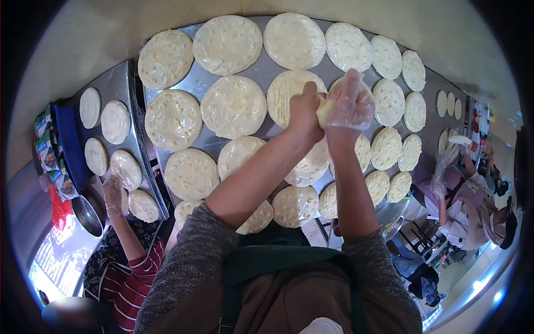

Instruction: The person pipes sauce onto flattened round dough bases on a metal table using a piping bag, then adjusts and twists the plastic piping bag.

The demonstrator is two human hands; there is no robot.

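Observation:
My left hand (305,113), bare, is closed with its thumb up against a pale yellow lump (322,113). My right hand (351,104), in a clear plastic glove, grips the same lump from the other side. My fingers partly hide it, so I cannot tell exactly what it is. Both hands are over the flat dough rounds on a large metal tray. Just left of them, one dough round (283,94) carries pale ridged strips. Another round (233,106) is glossy and dotted with small pale pieces.
A smaller tray (123,83) with dough rounds stands at left, where a co-worker's gloved hand (114,195) touches one. A metal bowl (88,214) and blue crate (68,139) are nearby. At far right, another person (467,206) works with gloved hands over more rounds.

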